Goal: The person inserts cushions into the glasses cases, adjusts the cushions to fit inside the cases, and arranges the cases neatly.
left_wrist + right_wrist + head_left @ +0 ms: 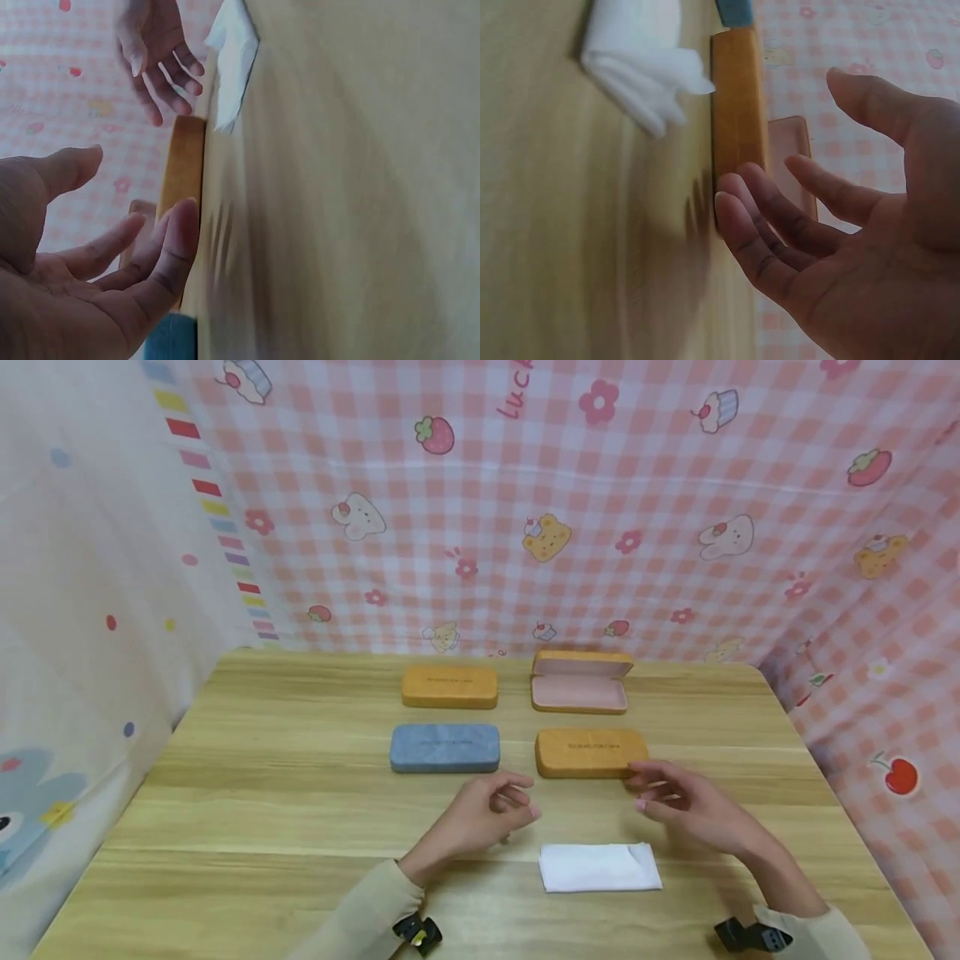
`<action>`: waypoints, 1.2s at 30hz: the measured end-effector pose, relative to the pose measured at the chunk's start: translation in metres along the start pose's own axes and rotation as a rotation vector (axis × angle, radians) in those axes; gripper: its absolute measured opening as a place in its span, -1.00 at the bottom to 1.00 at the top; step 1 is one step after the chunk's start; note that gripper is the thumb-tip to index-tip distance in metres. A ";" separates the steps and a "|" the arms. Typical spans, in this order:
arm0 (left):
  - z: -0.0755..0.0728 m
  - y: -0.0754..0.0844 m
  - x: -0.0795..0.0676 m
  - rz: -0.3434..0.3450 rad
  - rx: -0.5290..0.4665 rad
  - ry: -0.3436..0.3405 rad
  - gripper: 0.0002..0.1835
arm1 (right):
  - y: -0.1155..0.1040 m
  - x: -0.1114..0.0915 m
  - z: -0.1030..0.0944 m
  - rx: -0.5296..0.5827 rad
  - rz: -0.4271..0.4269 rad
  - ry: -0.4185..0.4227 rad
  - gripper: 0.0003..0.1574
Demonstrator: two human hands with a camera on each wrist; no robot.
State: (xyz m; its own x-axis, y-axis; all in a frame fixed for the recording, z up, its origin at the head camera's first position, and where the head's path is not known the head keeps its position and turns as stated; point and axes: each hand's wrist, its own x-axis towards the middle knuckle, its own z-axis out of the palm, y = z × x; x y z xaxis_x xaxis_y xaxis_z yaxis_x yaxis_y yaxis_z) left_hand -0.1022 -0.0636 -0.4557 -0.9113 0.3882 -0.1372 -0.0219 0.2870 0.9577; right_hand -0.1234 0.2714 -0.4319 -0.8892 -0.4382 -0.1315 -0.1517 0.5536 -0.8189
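Note:
A closed orange glasses case (pixel 591 753) lies at the right of the front row, and my right hand (pixel 693 806) hovers by its right end with fingers loosely bent, holding nothing. Whether the fingertips touch it I cannot tell. My left hand (pixel 487 810) is in the air between that case and the blue glasses case (pixel 445 749), its fingers relaxed and nothing in them. Below and between the hands a folded white cloth (pixel 600 868) lies flat on the table. In the right wrist view the right hand's thumb (pixel 862 97) stands apart from its fingers.
Behind, another closed orange glasses case (pixel 450 687) stands at the left, and an open glasses case (pixel 579 692) with pink lining at the right. The wooden table (pixel 285 793) ends at a pink checked cloth backdrop (pixel 480 510).

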 end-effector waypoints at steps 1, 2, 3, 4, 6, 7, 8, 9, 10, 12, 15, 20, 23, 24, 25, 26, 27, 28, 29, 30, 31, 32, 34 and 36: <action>0.002 0.000 0.000 -0.007 0.009 -0.005 -0.49 | 0.002 -0.001 0.001 -0.012 0.004 -0.004 -0.35; 0.004 0.000 0.000 -0.015 0.014 -0.009 -0.49 | 0.003 -0.002 0.001 -0.020 0.006 -0.011 -0.35; 0.006 0.000 -0.001 -0.020 0.023 -0.013 -0.50 | 0.005 -0.004 0.002 -0.025 0.005 -0.018 -0.36; 0.008 0.000 -0.001 -0.027 0.038 -0.014 -0.51 | 0.007 -0.005 0.003 -0.031 0.003 -0.031 -0.37; 0.012 0.001 -0.002 -0.031 0.060 -0.016 -0.53 | 0.010 -0.008 0.004 -0.039 -0.010 -0.056 -0.38; 0.015 0.001 -0.002 -0.030 0.072 -0.016 -0.55 | 0.012 -0.009 0.004 -0.040 -0.018 -0.067 -0.40; 0.017 0.001 -0.002 -0.028 0.084 -0.014 -0.56 | 0.014 -0.010 0.005 -0.039 -0.027 -0.075 -0.42; 0.018 0.001 -0.002 -0.025 0.097 -0.012 -0.57 | 0.015 -0.012 0.006 -0.040 -0.035 -0.081 -0.45; 0.020 0.001 -0.002 -0.023 0.104 -0.009 -0.58 | 0.016 -0.012 0.007 -0.040 -0.043 -0.086 -0.47; 0.023 0.001 -0.002 -0.022 0.111 -0.008 -0.60 | 0.018 -0.014 0.008 -0.038 -0.042 -0.091 -0.50; 0.027 0.000 -0.003 -0.029 0.131 -0.009 -0.63 | 0.019 -0.017 0.010 -0.038 -0.027 -0.098 -0.52; 0.031 0.001 -0.004 -0.034 0.201 -0.011 -0.73 | 0.022 -0.019 0.011 -0.039 0.008 -0.109 -0.55; 0.033 0.001 -0.004 -0.037 0.226 -0.007 -0.77 | 0.024 -0.019 0.011 -0.042 0.006 -0.104 -0.59; 0.033 0.001 -0.003 -0.040 0.226 -0.007 -0.77 | 0.025 -0.020 0.011 -0.043 0.003 -0.101 -0.59; 0.033 0.001 -0.003 -0.042 0.225 -0.006 -0.78 | 0.026 -0.020 0.011 -0.048 -0.001 -0.096 -0.60; 0.034 0.001 -0.003 -0.047 0.221 -0.005 -0.79 | 0.026 -0.020 0.011 -0.051 -0.001 -0.092 -0.60; 0.034 0.001 -0.003 -0.049 0.218 -0.004 -0.80 | 0.027 -0.021 0.011 -0.057 -0.002 -0.087 -0.60; 0.034 0.001 -0.003 -0.050 0.213 0.000 -0.80 | 0.027 -0.021 0.012 -0.062 -0.002 -0.082 -0.61; 0.034 0.000 -0.003 -0.048 0.208 0.004 -0.81 | 0.028 -0.021 0.012 -0.067 0.000 -0.077 -0.61; 0.035 0.000 -0.003 -0.046 0.207 0.009 -0.81 | 0.028 -0.020 0.012 -0.070 0.005 -0.072 -0.61; 0.035 0.000 -0.003 -0.041 0.210 0.016 -0.81 | 0.029 -0.020 0.013 -0.073 0.010 -0.069 -0.62; 0.036 0.000 -0.003 -0.038 0.212 0.021 -0.81 | 0.029 -0.020 0.013 -0.074 0.016 -0.066 -0.62; 0.037 0.000 -0.003 -0.028 0.226 0.031 -0.80 | 0.029 -0.019 0.014 -0.073 0.028 -0.060 -0.62; 0.039 0.000 -0.002 -0.024 0.252 0.041 -0.80 | 0.029 -0.019 0.014 -0.079 0.040 -0.055 -0.62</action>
State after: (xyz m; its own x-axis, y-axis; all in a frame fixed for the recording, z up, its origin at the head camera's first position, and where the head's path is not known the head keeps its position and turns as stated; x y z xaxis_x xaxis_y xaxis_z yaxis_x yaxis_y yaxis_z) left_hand -0.0840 -0.0306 -0.4650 -0.9278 0.3441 -0.1441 0.0545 0.5071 0.8601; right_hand -0.1047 0.2854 -0.4610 -0.8706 -0.4514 -0.1955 -0.1518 0.6246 -0.7661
